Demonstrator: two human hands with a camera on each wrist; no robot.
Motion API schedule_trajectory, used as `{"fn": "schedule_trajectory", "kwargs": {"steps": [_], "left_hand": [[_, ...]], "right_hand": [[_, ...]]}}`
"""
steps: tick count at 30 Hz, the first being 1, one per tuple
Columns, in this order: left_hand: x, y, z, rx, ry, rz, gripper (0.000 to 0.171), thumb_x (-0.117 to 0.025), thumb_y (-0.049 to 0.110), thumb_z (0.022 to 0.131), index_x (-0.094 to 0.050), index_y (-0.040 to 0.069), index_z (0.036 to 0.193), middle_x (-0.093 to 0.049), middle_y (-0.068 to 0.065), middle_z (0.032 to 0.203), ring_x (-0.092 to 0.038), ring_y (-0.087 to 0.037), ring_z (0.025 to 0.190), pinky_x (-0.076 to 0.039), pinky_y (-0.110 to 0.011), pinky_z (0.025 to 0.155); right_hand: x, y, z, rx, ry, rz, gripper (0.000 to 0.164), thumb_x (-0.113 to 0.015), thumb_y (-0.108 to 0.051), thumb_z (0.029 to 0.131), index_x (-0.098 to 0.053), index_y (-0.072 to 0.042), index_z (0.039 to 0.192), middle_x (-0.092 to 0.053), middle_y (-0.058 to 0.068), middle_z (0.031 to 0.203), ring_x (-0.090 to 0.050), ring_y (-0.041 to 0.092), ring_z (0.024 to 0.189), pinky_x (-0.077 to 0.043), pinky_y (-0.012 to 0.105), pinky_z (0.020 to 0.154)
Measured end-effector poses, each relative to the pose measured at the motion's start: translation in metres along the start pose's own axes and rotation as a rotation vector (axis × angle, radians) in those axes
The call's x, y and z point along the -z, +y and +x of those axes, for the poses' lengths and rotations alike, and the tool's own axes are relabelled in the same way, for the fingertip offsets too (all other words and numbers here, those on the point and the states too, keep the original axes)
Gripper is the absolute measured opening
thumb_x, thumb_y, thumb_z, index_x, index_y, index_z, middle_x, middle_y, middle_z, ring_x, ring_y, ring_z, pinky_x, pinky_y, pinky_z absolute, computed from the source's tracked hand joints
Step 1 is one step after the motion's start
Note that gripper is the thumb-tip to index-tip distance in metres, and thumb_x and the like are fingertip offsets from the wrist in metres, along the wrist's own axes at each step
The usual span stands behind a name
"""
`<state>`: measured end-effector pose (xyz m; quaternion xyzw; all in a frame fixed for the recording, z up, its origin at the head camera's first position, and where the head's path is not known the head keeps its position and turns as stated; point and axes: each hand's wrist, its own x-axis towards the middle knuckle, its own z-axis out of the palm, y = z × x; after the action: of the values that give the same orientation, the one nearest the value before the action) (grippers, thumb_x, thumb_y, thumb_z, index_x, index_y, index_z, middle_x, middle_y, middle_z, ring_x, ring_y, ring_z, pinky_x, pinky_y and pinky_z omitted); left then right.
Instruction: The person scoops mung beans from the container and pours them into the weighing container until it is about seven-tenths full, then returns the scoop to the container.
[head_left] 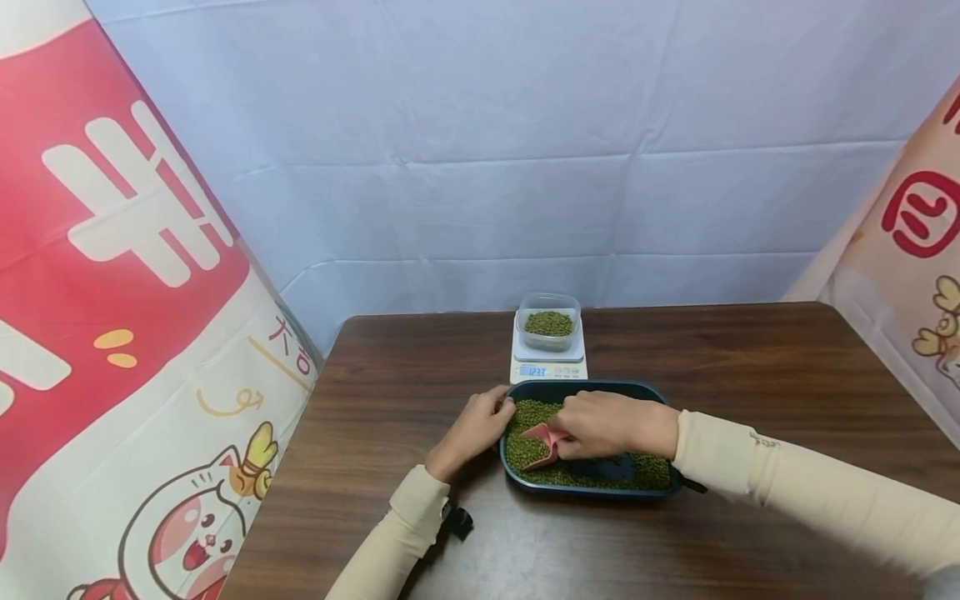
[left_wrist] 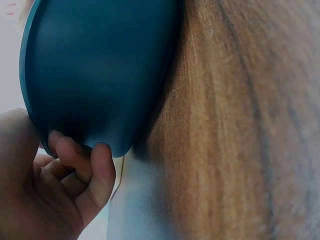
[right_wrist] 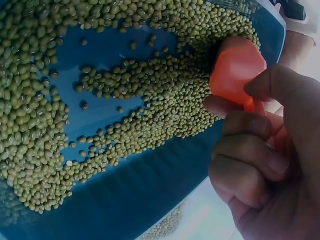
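A dark blue tub (head_left: 592, 493) of green mung beans (right_wrist: 170, 95) sits on the table. My right hand (head_left: 611, 421) grips the handle of a pink scoop (right_wrist: 235, 70) inside it, fingers wrapped round the handle and thumb at the base of the scoop's bowl. The scoop lies low among the beans near the tub's left end. My left hand (left_wrist: 70, 175) holds the tub's left end at the rim, its fingers curled against the outer wall. Blue floor shows through the beans in the right wrist view.
Just behind the tub stands a white kitchen scale (head_left: 551, 372) with a lit display. On it rests a clear plastic container (head_left: 549, 342) partly filled with beans. The brown wooden table (head_left: 750, 375) backs onto a pale cloth; a small black device (head_left: 457, 522) is at the left wrist.
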<state>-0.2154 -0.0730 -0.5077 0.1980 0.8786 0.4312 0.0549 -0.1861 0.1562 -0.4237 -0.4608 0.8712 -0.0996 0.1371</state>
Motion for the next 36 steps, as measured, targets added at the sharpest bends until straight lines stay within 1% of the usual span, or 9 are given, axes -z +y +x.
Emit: {"fn": "schedule_trajectory", "kwargs": {"steps": [5, 9, 14, 18, 21, 24, 27, 32, 36], "left_hand": [[0.001, 0.000, 0.001, -0.004, 0.003, 0.010, 0.031, -0.042, 0.024, 0.102, -0.059, 0.017, 0.127, -0.068, 0.004, 0.084, -0.056, -0.015, 0.042, -0.051, -0.028, 0.040], [0.000, 0.000, 0.001, -0.005, 0.003, 0.007, 0.031, -0.042, 0.023, 0.102, -0.059, 0.016, 0.127, -0.068, 0.004, 0.084, -0.056, -0.014, 0.042, -0.051, -0.028, 0.039], [0.001, 0.002, 0.000, -0.009, -0.002, 0.003, 0.031, -0.042, 0.022, 0.102, -0.059, 0.016, 0.127, -0.068, 0.003, 0.083, -0.057, -0.015, 0.041, -0.051, -0.028, 0.037], [0.001, 0.003, 0.000, -0.016, 0.000, 0.004, 0.031, -0.042, 0.021, 0.102, -0.059, 0.014, 0.127, -0.069, 0.002, 0.083, -0.056, -0.014, 0.041, -0.050, -0.027, 0.038], [0.002, 0.004, 0.000, -0.017, -0.001, 0.002, 0.032, -0.043, 0.020, 0.101, -0.059, 0.011, 0.128, -0.069, 0.000, 0.085, -0.055, -0.014, 0.041, -0.050, -0.028, 0.039], [0.002, 0.004, 0.000, -0.020, 0.005, 0.021, 0.032, -0.044, 0.019, 0.101, -0.059, 0.011, 0.127, -0.069, 0.000, 0.087, -0.056, -0.011, 0.044, -0.050, -0.026, 0.042], [0.002, 0.003, 0.001, -0.014, 0.004, 0.033, 0.032, -0.043, 0.020, 0.102, -0.060, 0.012, 0.127, -0.069, 0.001, 0.088, -0.057, -0.010, 0.047, -0.051, -0.026, 0.043], [0.002, 0.002, 0.000, 0.007, -0.010, 0.011, 0.032, -0.043, 0.023, 0.102, -0.059, 0.015, 0.128, -0.068, 0.001, 0.082, -0.058, -0.016, 0.042, -0.051, -0.028, 0.038], [0.001, 0.002, -0.001, 0.000, -0.017, -0.001, 0.031, -0.042, 0.023, 0.103, -0.059, 0.016, 0.128, -0.066, 0.001, 0.075, -0.056, -0.018, 0.041, -0.051, -0.029, 0.037]], "right_hand": [[-0.002, 0.002, 0.003, 0.016, 0.016, -0.025, 0.012, -0.057, -0.025, 0.092, -0.053, -0.025, 0.081, -0.035, -0.012, 0.054, -0.022, 0.003, 0.041, -0.019, 0.020, 0.040], [-0.003, 0.003, 0.004, 0.037, 0.038, -0.034, 0.009, -0.057, -0.023, 0.091, -0.053, -0.025, 0.083, -0.035, -0.011, 0.055, -0.022, 0.003, 0.041, -0.019, 0.019, 0.040], [-0.004, 0.005, 0.003, 0.071, 0.055, 0.005, 0.009, -0.057, -0.021, 0.091, -0.053, -0.025, 0.084, -0.035, -0.012, 0.055, -0.023, 0.003, 0.041, -0.019, 0.019, 0.041], [-0.005, 0.007, 0.002, 0.086, 0.065, 0.028, 0.009, -0.056, -0.020, 0.090, -0.052, -0.026, 0.084, -0.036, -0.012, 0.057, -0.024, 0.003, 0.042, -0.020, 0.018, 0.041], [-0.006, 0.010, 0.001, 0.086, 0.067, 0.042, 0.009, -0.056, -0.019, 0.090, -0.053, -0.026, 0.086, -0.036, -0.013, 0.058, -0.024, 0.002, 0.042, -0.020, 0.018, 0.041], [-0.007, 0.013, -0.001, 0.081, 0.068, 0.066, 0.009, -0.056, -0.018, 0.090, -0.052, -0.026, 0.086, -0.036, -0.012, 0.058, -0.024, 0.002, 0.042, -0.021, 0.018, 0.042], [-0.009, 0.015, -0.003, 0.074, 0.067, 0.082, 0.009, -0.055, -0.018, 0.091, -0.052, -0.026, 0.088, -0.035, -0.012, 0.057, -0.023, 0.002, 0.042, -0.021, 0.018, 0.042], [-0.012, 0.018, -0.006, 0.066, 0.069, 0.105, 0.010, -0.054, -0.019, 0.092, -0.051, -0.026, 0.088, -0.034, -0.012, 0.057, -0.022, 0.002, 0.043, -0.021, 0.018, 0.043], [-0.015, 0.022, -0.009, 0.066, 0.078, 0.142, 0.011, -0.053, -0.017, 0.094, -0.051, -0.026, 0.089, -0.034, -0.012, 0.057, -0.023, 0.002, 0.044, -0.022, 0.017, 0.043]]}}
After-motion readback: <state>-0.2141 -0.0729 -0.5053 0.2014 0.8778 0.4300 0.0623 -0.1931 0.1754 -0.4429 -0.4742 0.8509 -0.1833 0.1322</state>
